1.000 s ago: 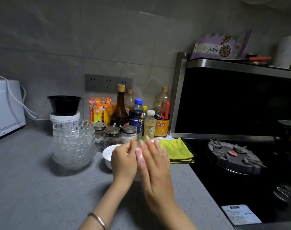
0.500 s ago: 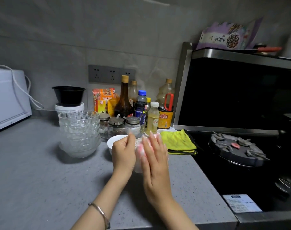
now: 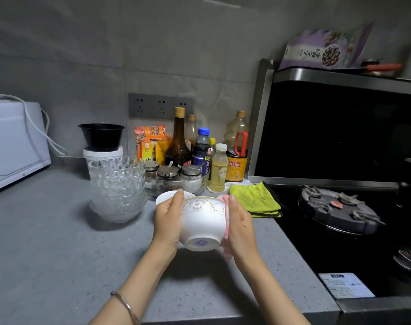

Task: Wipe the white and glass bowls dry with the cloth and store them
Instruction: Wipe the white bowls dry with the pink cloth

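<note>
I hold a white bowl with a gold-patterned rim above the grey counter, tilted so its foot faces me. My left hand grips its left side. My right hand presses a pink cloth against its right side; only a strip of the cloth shows. Behind my left hand another white bowl sits on the counter. A stack of several glass bowls stands to the left.
Bottles and lidded spice jars crowd the wall behind. A folded yellow cloth lies by the black hob on the right. A white appliance stands at far left, and a black bowl on a white tub.
My hands have parted and turned the white bowl, so its outside and foot now show between them. The view has shifted slightly.
</note>
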`<state>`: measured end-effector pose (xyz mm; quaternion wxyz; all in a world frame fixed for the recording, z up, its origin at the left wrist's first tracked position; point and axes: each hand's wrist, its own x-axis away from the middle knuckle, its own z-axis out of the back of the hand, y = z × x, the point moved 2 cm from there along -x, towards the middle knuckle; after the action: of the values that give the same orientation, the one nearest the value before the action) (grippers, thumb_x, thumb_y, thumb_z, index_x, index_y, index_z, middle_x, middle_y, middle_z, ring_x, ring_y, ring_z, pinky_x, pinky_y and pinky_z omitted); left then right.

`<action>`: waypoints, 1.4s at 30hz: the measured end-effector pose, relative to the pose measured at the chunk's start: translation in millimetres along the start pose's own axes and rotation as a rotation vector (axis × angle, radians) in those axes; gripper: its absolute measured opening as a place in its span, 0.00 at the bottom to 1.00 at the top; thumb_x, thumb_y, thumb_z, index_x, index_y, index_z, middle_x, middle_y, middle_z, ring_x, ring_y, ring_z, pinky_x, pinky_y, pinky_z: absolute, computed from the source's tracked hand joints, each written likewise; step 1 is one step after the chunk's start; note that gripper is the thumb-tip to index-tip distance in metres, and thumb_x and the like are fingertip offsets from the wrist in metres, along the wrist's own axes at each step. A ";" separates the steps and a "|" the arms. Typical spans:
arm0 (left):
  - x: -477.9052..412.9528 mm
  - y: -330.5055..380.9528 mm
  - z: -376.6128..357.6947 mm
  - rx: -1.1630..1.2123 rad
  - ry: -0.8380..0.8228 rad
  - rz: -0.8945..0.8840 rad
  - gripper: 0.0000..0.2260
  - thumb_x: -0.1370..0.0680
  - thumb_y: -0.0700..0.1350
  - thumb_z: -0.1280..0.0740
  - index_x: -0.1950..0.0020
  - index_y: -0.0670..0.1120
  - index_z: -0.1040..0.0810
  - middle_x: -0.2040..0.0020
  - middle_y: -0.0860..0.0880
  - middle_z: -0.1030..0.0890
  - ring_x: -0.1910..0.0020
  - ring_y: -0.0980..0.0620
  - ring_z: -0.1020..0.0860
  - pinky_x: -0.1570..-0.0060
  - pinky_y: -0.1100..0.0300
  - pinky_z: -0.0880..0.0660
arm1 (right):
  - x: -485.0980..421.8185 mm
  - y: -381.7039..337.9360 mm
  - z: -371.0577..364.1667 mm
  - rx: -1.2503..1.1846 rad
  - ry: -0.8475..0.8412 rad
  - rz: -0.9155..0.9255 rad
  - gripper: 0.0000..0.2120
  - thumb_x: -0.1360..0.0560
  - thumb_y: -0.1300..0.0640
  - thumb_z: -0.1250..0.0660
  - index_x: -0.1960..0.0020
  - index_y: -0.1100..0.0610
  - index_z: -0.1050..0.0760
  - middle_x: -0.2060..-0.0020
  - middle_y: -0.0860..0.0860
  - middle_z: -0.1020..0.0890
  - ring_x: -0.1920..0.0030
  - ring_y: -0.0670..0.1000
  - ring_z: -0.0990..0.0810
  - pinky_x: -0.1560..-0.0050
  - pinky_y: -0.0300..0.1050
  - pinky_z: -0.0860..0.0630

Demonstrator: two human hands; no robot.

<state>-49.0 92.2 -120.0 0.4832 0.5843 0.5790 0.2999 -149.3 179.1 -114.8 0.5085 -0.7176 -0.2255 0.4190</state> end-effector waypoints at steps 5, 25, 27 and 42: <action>-4.0 4.8 0.5 -0.221 -0.165 -0.019 0.19 0.18 0.50 0.43 0.55 0.38 0.19 0.58 0.41 0.17 0.60 0.47 0.20 0.64 0.63 0.27 | -9.9 -9.6 7.5 0.186 -0.005 0.091 0.27 0.20 0.45 0.44 0.61 0.69 0.28 0.77 0.50 0.29 0.79 0.44 0.31 0.80 0.33 0.37; 8.8 9.6 -20.1 -0.286 -0.105 -0.207 0.19 0.18 0.46 0.43 0.65 0.44 0.19 0.66 0.47 0.18 0.64 0.53 0.23 0.57 0.57 0.26 | 10.0 -10.8 -13.2 0.896 -0.017 0.718 0.22 0.18 0.48 0.54 0.31 0.51 0.28 0.32 0.45 0.27 0.29 0.42 0.36 0.28 0.44 0.43; 7.2 11.8 -20.4 -0.279 -0.105 -0.214 0.21 0.18 0.46 0.42 0.65 0.36 0.21 0.67 0.40 0.19 0.65 0.49 0.24 0.60 0.55 0.28 | 3.1 -15.8 -9.8 0.792 -0.047 0.646 0.22 0.18 0.47 0.53 0.31 0.51 0.29 0.33 0.43 0.27 0.29 0.38 0.36 0.28 0.42 0.41; 3.8 5.7 -17.3 -0.264 -0.156 -0.158 0.23 0.20 0.51 0.39 0.66 0.34 0.23 0.69 0.43 0.22 0.66 0.48 0.26 0.63 0.52 0.30 | -3.0 -16.3 -5.0 0.644 -0.105 0.436 0.20 0.22 0.43 0.51 0.39 0.43 0.24 0.41 0.37 0.22 0.38 0.35 0.29 0.37 0.32 0.35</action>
<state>-62.0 100.4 -109.6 0.6215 0.4897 0.5394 0.2882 -145.1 180.4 -98.1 0.5945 -0.5302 0.0495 0.6025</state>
